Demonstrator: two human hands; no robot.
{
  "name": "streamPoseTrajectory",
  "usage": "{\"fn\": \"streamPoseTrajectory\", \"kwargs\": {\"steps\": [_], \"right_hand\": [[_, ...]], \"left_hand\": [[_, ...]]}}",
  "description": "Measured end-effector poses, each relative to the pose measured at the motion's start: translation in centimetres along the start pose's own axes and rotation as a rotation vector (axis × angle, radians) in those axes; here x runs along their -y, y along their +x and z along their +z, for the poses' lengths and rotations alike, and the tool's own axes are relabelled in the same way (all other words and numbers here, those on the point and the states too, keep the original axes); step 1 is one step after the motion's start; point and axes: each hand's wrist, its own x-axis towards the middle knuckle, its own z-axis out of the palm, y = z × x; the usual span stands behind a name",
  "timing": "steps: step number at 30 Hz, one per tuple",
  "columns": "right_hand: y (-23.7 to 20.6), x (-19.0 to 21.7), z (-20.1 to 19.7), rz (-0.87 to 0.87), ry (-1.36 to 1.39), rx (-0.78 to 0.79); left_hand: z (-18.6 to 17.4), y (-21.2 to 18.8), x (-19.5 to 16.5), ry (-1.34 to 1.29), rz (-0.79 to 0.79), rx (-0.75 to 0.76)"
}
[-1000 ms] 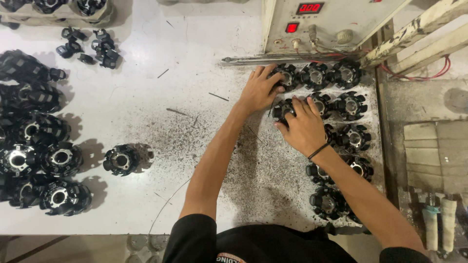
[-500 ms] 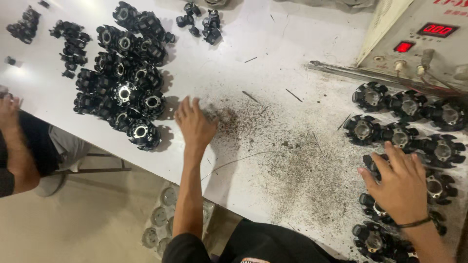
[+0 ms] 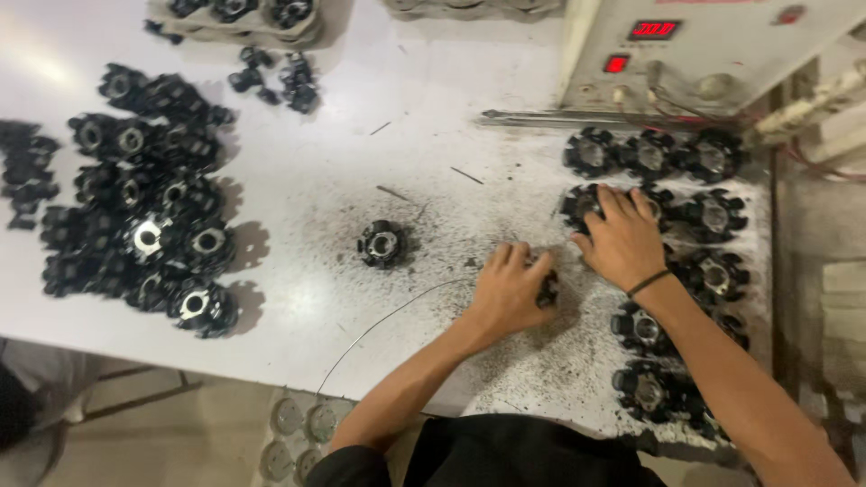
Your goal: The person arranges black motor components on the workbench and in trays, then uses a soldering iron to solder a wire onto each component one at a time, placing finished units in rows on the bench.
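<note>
Left hand (image 3: 508, 290) lies palm down on the white, soot-speckled table (image 3: 325, 207), fingers curled over a black toothed round metal part (image 3: 545, 287) that shows only at the hand's 3 o'clock edge. The grip is closed on that part.

Right hand (image 3: 622, 239) rests at 2 o'clock from the left hand, a dark band at its wrist. Its fingers are spread flat on top of a second black toothed part (image 3: 582, 202) in the middle row of the right-hand group. Whether that grip is clamped or merely pressing down cannot be told.

The right-hand group of black toothed parts (image 3: 713, 216) stands in rows at 3 o'clock on the table, each with a pale metal centre; the upper row sits just below a grey control box with red lit displays (image 3: 704, 54).

A single black toothed part with a bright bore (image 3: 382, 243) stands alone at 10 o'clock from the left hand, well apart from both groups.

A dense heap of similar black parts (image 3: 149, 225) occupies the table's 9 o'clock side. A smaller cluster of black pieces (image 3: 280, 79) lies at 11 o'clock, near a grey tray (image 3: 236, 25) at the far edge.

A thin wire (image 3: 388, 316) curves from near the left wrist towards the table's near edge.
</note>
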Motion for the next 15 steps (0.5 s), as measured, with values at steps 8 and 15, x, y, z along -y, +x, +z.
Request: {"fn": "streamPoseTrajectory", "kwargs": {"steps": [8, 15], "right_hand": [[-9.6, 5.0, -4.1, 0.035, 0.367, 0.024], [-8.9, 6.3, -3.2, 0.058, 0.274, -0.085]], "left_hand": [[3.7, 5.1, 1.6, -0.219, -0.027, -0.018], [6.1, 10.3, 4.7, -0.338, 0.223, -0.076]]}}
